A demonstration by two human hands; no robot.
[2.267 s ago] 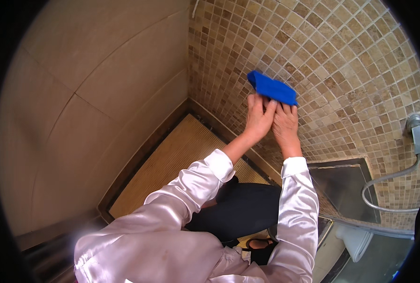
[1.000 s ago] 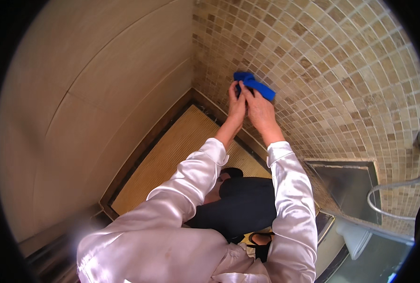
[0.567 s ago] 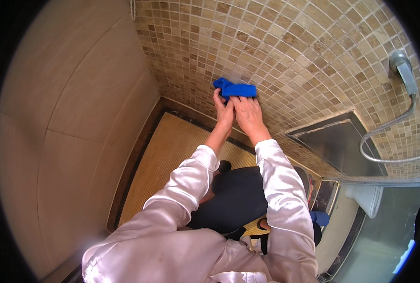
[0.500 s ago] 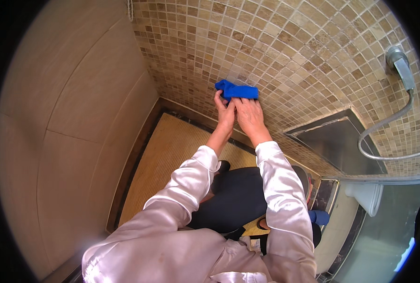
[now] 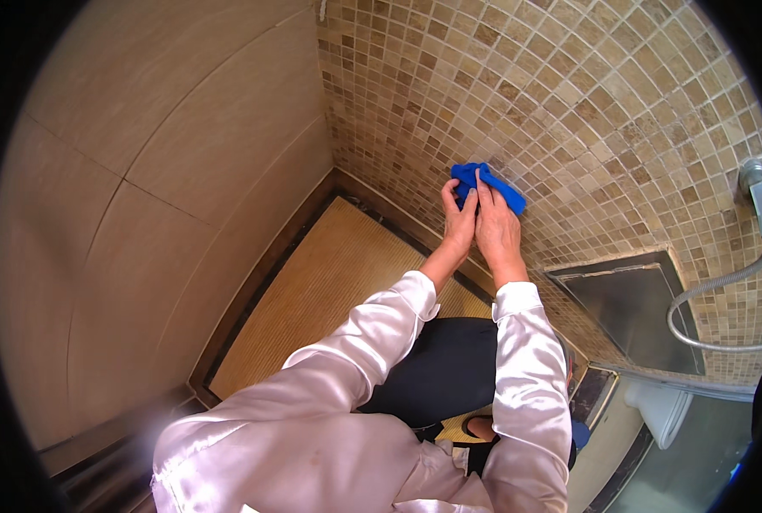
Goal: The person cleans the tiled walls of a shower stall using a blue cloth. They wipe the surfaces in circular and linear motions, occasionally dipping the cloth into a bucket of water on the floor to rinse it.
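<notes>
A folded blue cloth (image 5: 511, 198) is against the tan and brown mosaic-tiled wall (image 5: 432, 77), in front of me. My left hand (image 5: 459, 224) holds its left part, with the fingers bent around the fabric. Close beside it, my right hand (image 5: 498, 232) has its fingers laid over the cloth, holding it to the tiles. Both arms reach forward in shiny pale sleeves, and the two hands nearly touch. Some fingertips are hidden by the cloth's folds.
A ribbed yellowish floor mat (image 5: 312, 282) lies below, edged by a dark border. Large beige tiles (image 5: 141, 128) cover the left wall. To the right are a metal panel (image 5: 629, 303), a hand shower (image 5: 759, 197) with a looping hose (image 5: 697, 295), and a white fixture (image 5: 661, 410).
The view has shifted, so the scene sits further right and lower. The cloth has turned, its right end tilting down, and my right fingers lie further over it. Both hands keep their hold.
</notes>
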